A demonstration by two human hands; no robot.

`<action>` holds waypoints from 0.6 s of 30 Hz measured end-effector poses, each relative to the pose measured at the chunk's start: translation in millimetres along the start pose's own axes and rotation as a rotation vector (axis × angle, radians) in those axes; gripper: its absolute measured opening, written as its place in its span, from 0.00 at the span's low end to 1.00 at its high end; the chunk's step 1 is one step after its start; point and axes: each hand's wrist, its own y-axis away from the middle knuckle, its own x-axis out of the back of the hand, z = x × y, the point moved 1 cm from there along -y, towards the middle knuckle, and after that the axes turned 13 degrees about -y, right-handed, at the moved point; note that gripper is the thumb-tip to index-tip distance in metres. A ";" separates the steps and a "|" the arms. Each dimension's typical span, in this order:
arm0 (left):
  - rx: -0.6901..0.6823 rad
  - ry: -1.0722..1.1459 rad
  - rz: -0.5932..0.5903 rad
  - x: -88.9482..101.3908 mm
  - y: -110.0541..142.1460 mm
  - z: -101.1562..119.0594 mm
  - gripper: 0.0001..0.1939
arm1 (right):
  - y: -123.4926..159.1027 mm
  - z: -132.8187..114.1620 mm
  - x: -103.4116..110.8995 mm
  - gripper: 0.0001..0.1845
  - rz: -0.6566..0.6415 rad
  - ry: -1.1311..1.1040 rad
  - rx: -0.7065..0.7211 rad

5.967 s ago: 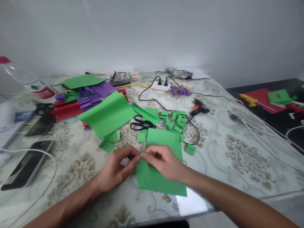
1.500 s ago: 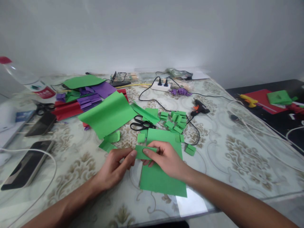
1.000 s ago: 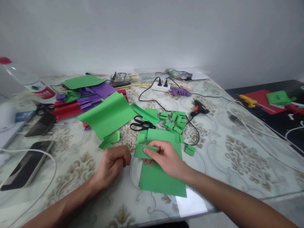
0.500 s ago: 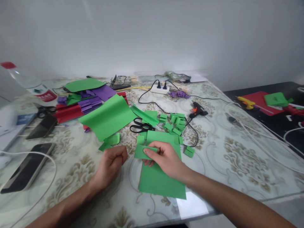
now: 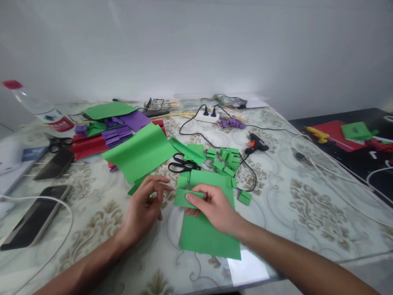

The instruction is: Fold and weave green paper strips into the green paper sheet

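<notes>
My right hand (image 5: 213, 205) pinches a small green paper rectangle (image 5: 181, 198) between thumb and fingers, just above a larger green sheet (image 5: 211, 241) lying on the table. To its left, my left hand (image 5: 147, 205) is empty, with its fingers loosely curled and apart. Black-handled scissors (image 5: 181, 164) lie behind the hands, partly under a curled green strip (image 5: 190, 152). Several small folded green paper pieces (image 5: 227, 157) are heaped behind the sheet, and a single folded piece (image 5: 245, 197) rests to its right.
A glue gun (image 5: 256, 143) and power strip (image 5: 207, 116) with black cords lie at the back. Green sheets (image 5: 139, 151), purple and red paper pile up at the left, near phones (image 5: 33, 219) and a bottle (image 5: 46, 110). A black table (image 5: 350, 153) adjoins on the right.
My left hand has gone from a closed fist to loosely spread fingers. My right hand keeps its hold on the green paper rectangle, almost unmoved.
</notes>
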 end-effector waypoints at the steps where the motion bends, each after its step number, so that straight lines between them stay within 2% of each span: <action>1: -0.015 0.027 -0.012 -0.9 -0.6 0.8 0.09 | 0.1 0.0 -0.1 0.27 -0.003 0.004 -0.001; 5: -0.050 0.034 0.003 -3.0 -0.9 4.5 0.05 | 0.9 0.2 -0.2 0.28 -0.009 0.007 -0.003; 9: 0.003 0.008 0.019 -4.3 1.8 5.9 0.06 | 1.5 -0.4 -0.2 0.27 -0.005 0.005 -0.002; 13: -0.013 -0.049 0.033 -2.8 6.0 4.7 0.07 | 0.8 0.3 0.3 0.28 -0.009 -0.003 -0.004; 16: 0.081 -0.015 0.024 -1.7 8.8 2.0 0.04 | 0.0 1.4 0.9 0.28 -0.005 -0.006 -0.002; 18: 0.167 0.051 0.008 -2.4 9.8 0.1 0.07 | -0.3 1.4 1.1 0.28 -0.004 -0.001 0.003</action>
